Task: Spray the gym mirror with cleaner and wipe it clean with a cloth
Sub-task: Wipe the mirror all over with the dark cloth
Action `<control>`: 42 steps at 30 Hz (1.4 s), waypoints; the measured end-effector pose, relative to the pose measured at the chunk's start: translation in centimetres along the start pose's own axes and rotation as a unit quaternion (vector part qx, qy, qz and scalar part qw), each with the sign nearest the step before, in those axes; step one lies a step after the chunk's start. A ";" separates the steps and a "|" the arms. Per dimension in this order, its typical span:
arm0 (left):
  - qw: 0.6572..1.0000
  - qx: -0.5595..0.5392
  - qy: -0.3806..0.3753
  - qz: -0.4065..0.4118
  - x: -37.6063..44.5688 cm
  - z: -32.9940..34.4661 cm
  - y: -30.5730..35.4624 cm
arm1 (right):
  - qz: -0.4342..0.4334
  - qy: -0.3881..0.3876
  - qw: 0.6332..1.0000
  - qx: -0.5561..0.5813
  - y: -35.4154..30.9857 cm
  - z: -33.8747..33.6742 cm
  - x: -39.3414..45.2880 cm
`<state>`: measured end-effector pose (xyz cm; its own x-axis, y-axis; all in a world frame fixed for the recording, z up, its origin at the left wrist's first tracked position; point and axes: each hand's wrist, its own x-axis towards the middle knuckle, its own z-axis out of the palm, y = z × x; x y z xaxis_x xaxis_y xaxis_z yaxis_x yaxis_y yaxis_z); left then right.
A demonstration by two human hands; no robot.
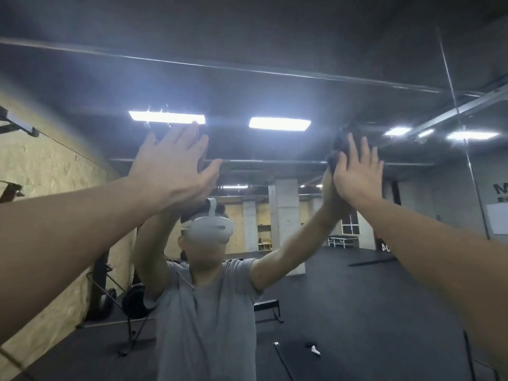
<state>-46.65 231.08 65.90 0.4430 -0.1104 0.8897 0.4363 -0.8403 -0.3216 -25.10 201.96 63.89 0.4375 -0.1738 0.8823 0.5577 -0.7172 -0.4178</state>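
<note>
Both forearms reach up in the head view: left hand [176,163] lies flat, fingers straight, against the mirror [343,298], holding nothing, while right hand [357,171] presses a dark cloth [341,141] to the glass with straight fingers. Wiping step looks underway high on the mirror; next probably sweeping the cloth down or sideways over unwiped glass. No spray bottle visible.

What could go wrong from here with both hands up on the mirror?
The bare left hand lies flat on the mirror and may leave smears where droplets still cling. The right hand presses the dark cloth with straight fingers, so the cloth might slip.
</note>
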 end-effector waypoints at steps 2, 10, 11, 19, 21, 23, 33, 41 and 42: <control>1.000 0.003 -0.009 0.004 -0.6 0.2 -0.4 | 0.052 -0.001 0.998 0.017 0.3 0.3 0.0; 0.999 0.017 -0.043 0.018 -1.2 0.2 -0.8 | -0.131 0.024 0.991 -0.021 -12.4 3.6 -5.5; 0.998 0.019 -0.048 0.019 -1.3 0.1 -0.7 | -0.178 0.020 0.984 -0.025 -14.5 4.2 -6.7; 0.997 0.018 -0.067 0.022 -1.3 -0.7 -0.3 | -0.325 -0.042 0.941 -0.081 -17.4 5.4 -9.2; 0.998 0.015 -0.066 0.016 -1.3 -0.5 -0.2 | -0.328 -0.042 0.940 -0.082 -15.0 4.4 -8.2; 0.998 0.015 -0.068 0.009 -1.2 -0.2 -0.2 | -0.276 -0.033 0.958 -0.072 -12.0 3.7 -6.9; 0.998 -0.006 -0.066 0.007 -3.5 -0.1 -0.3 | 0.014 -0.025 1.000 0.009 -0.4 0.2 -2.0; 0.997 0.012 -0.077 0.024 -5.6 0.8 -1.6 | -0.161 -0.002 0.987 -0.022 -13.6 2.0 -3.0; 0.997 0.014 -0.076 0.026 -5.5 0.8 -1.6 | -0.207 -0.007 0.978 -0.026 -15.5 2.4 -4.1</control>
<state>-49.15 233.50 61.23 0.5783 -0.0702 0.8128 0.4310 -0.8197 -0.3774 -33.86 215.39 66.23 0.1924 0.1480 0.9701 0.6531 -0.7571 -0.0141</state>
